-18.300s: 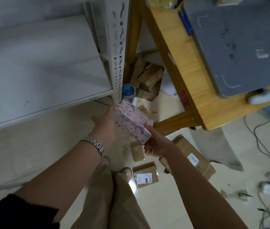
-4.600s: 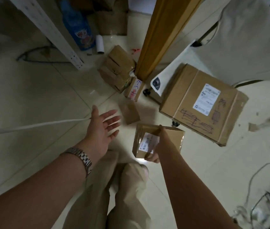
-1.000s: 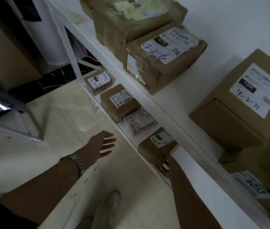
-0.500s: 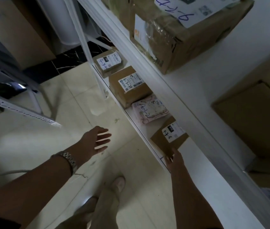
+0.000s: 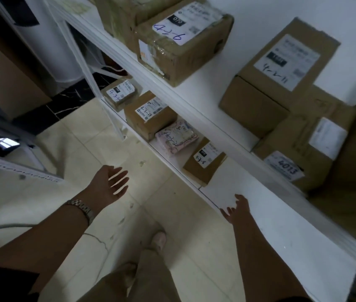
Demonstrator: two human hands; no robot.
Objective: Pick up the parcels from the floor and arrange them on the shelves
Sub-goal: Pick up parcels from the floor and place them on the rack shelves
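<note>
The small brown parcel (image 5: 204, 165) sits label-up on the lower shelf (image 5: 233, 190), pink parcel (image 5: 176, 137) at its 10 o'clock. Each grip is released and empty: right hand (image 5: 235, 209) at the parcel's 5 o'clock, left hand (image 5: 109, 185) over the floor (image 5: 161, 203). Best to set later parcels on the bare shelf toward 4 o'clock, labels up

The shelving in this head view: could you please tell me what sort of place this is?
Probably a parcel storeroom or pickup point: white metal shelves hold cardboard parcels, many bearing a printed label with a handwritten code.
</note>
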